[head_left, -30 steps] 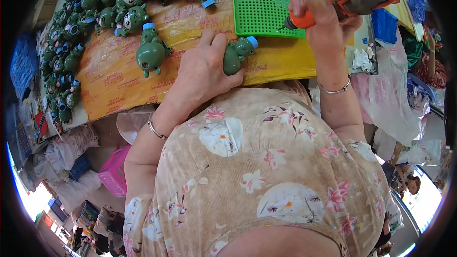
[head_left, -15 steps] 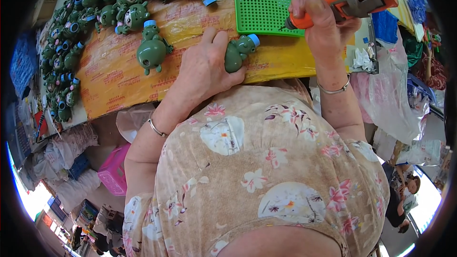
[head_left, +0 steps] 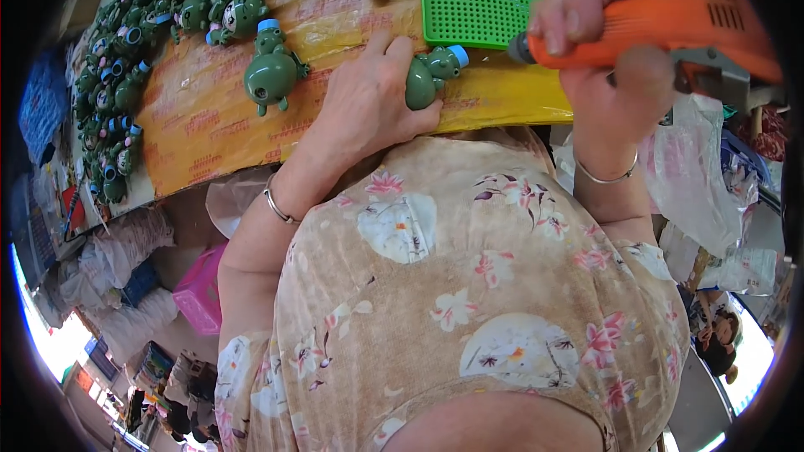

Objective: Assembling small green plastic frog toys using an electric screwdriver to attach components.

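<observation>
My left hand [head_left: 373, 88] is closed around a small green plastic toy figure [head_left: 421, 85] with a blue cap, pressed against the table near its front edge. My right hand [head_left: 620, 50] grips an orange electric screwdriver [head_left: 662, 23], raised above the table's right side with its dark nose pointing left. The tip of the tool stands apart from the toy. Left of my left hand lies a single similar green figure [head_left: 270, 75], its round underside or back with a hole facing up.
Many green figures [head_left: 117, 75] crowd the table's far left. A green perforated tray [head_left: 481, 40] lies at the back, beyond the held toy. The table [head_left: 201, 138] is covered in yellow-brown printed tape. Clear plastic bags [head_left: 687, 176] hang at the right; a pink basket [head_left: 199, 289] stands below left.
My right hand and the orange screwdriver have come nearer and to the right, and the tool has turned more level. My left hand keeps its hold on the toy.
</observation>
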Demonstrator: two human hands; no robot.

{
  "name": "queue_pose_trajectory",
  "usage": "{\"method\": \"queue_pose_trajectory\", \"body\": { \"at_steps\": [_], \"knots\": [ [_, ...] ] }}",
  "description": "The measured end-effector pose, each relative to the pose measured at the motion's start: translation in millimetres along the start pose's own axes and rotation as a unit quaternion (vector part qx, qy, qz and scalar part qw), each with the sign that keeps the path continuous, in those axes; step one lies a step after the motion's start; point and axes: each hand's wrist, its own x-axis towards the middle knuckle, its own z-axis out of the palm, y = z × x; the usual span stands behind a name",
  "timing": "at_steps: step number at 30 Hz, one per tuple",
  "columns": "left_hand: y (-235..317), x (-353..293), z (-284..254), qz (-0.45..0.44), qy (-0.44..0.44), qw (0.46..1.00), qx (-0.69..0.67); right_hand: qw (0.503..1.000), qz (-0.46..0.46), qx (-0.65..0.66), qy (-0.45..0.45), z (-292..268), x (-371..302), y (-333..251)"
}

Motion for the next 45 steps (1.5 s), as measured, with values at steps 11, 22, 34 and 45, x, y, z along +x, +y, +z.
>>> {"method": "queue_pose_trajectory", "body": {
  "at_steps": [11,22,34,45],
  "knots": [
    [0,1,2,0.005,-0.009,1.000,-0.001,0.994,0.038,-0.031,-0.095,-18,-13,30],
    [-6,2,5,0.023,-0.007,1.000,-0.014,0.983,0.081,-0.136,-0.092,-3,-8,14],
    [-5,-12,0,-0.028,0.020,0.999,0.037,0.996,0.045,0.054,-0.061,-4,-12,47],
    [-32,-14,-45,-0.049,0.097,0.973,0.202,0.995,-0.051,0.018,-0.086,-4,15,36]
  ]
}}
